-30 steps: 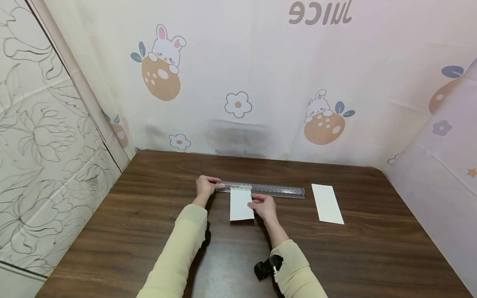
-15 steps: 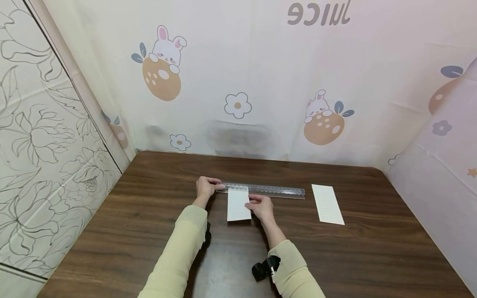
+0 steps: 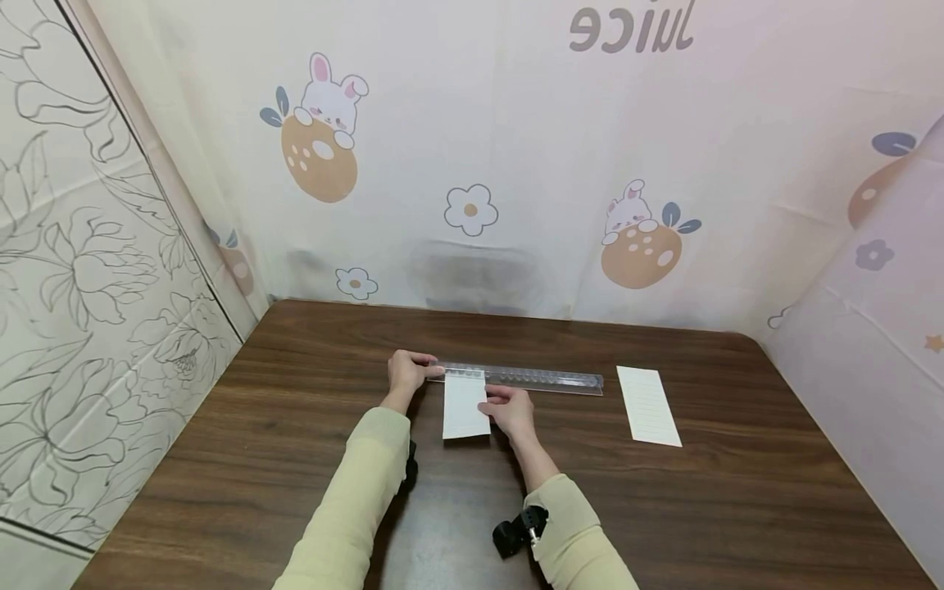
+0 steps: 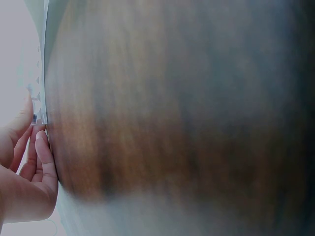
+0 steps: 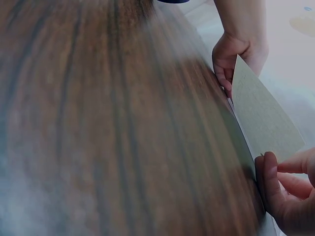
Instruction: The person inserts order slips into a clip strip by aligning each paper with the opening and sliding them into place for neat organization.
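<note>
In the head view, a long clear plastic strip (image 3: 546, 380) with a row of bumps lies across the table. My left hand (image 3: 406, 373) pinches its left end between thumb and fingers. A small white sheet of paper (image 3: 465, 406) has its far edge at the strip's left part; whether it sits inside or under the strip I cannot tell. My right hand (image 3: 512, 412) pinches the sheet's right edge. In the right wrist view the paper (image 5: 266, 113) tilts up off the table. The left wrist view shows the left fingers (image 4: 46, 156) at the strip's end.
A second white lined sheet (image 3: 649, 406) lies flat to the right on the brown wooden table (image 3: 737, 492). Patterned curtains (image 3: 516, 147) hang behind the table and at the right; a flower-patterned panel (image 3: 81, 270) stands at the left. Black wrist cameras (image 3: 519, 531) are worn on both arms.
The right hand has slid the paper leftward along the strip, closer to the left hand. The left hand and the strip have stayed in place.
</note>
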`<state>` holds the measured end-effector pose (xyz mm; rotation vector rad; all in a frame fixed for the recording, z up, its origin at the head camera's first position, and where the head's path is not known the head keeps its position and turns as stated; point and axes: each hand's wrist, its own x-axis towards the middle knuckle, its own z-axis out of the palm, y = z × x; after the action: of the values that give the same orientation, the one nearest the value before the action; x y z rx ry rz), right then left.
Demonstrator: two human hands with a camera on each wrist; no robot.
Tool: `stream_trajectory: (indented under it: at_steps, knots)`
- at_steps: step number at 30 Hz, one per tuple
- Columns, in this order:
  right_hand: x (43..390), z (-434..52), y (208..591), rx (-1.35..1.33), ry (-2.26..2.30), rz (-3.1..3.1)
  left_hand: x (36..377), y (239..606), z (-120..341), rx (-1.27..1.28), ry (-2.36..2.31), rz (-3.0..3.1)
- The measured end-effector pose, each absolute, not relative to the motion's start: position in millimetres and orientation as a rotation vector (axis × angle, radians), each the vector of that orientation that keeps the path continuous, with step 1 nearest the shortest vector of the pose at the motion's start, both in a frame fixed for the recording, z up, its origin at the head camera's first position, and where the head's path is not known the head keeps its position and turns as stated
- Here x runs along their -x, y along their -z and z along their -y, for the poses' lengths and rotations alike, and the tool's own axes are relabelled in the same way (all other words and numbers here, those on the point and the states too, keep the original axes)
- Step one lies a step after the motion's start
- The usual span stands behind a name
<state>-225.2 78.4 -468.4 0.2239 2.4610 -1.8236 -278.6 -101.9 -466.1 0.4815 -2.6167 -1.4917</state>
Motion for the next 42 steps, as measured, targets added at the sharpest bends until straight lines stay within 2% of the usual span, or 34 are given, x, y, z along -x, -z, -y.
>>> stream_trajectory:
  at_steps: [42]
  knots:
    - [222,-57,463,-0.219,1.828,-2.496,279,466,101,-0.491,1.495,2.613]
